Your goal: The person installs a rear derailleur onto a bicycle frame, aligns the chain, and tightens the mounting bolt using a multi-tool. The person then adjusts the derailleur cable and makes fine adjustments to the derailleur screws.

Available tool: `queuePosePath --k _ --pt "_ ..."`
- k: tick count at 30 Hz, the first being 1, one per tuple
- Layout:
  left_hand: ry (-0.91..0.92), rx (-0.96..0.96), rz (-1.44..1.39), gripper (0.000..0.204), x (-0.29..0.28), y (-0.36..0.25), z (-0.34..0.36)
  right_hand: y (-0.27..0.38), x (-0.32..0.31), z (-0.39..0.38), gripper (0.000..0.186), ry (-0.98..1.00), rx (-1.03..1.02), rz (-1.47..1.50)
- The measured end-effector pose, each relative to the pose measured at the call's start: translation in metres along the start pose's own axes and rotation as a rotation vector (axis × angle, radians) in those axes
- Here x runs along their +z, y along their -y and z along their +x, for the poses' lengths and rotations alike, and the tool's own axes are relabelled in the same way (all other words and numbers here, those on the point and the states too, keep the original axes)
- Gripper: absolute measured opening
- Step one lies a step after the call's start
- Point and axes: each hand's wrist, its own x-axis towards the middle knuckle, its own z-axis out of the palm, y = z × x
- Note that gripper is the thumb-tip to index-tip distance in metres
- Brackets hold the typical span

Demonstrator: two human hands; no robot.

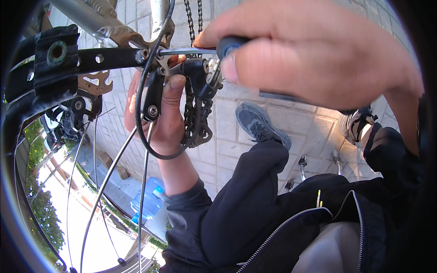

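Note:
A bicycle's rear end fills the upper left of the head view. My right hand [314, 59], slightly blurred, is closed round the dark handle of a screwdriver [190, 52]. Its thin metal shaft runs left to the frame's dropout, close by a bolt [145, 53]; where the tip sits I cannot clearly see. Below it my left hand [166, 129] grips the rear derailleur [198, 75] near its mount. The left thumb presses on the near side, and the fingers go behind the metal, partly hidden. A black cable [140, 98] loops in front of that hand.
The chain [189, 18] hangs beside the derailleur. A black slotted metal strap [109, 60] and wheel spokes [102, 186] stand at the left. A blue water jug [149, 200] lies beyond my left forearm. My shoe [259, 123] rests on paving; metal legs [302, 166] stand nearby.

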Motion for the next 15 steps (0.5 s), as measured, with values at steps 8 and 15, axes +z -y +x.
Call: queuePosePath --k 8,15 --pt "-0.125 0.028 0.057 0.021 -0.002 0.011 -0.006 -0.01 0.0 0.022 0.043 0.14 0.074 0.216" --pt "-0.073 -0.017 0.08 0.022 0.002 0.005 -0.002 -0.009 -0.013 0.023 0.043 0.244 0.206 0.529"
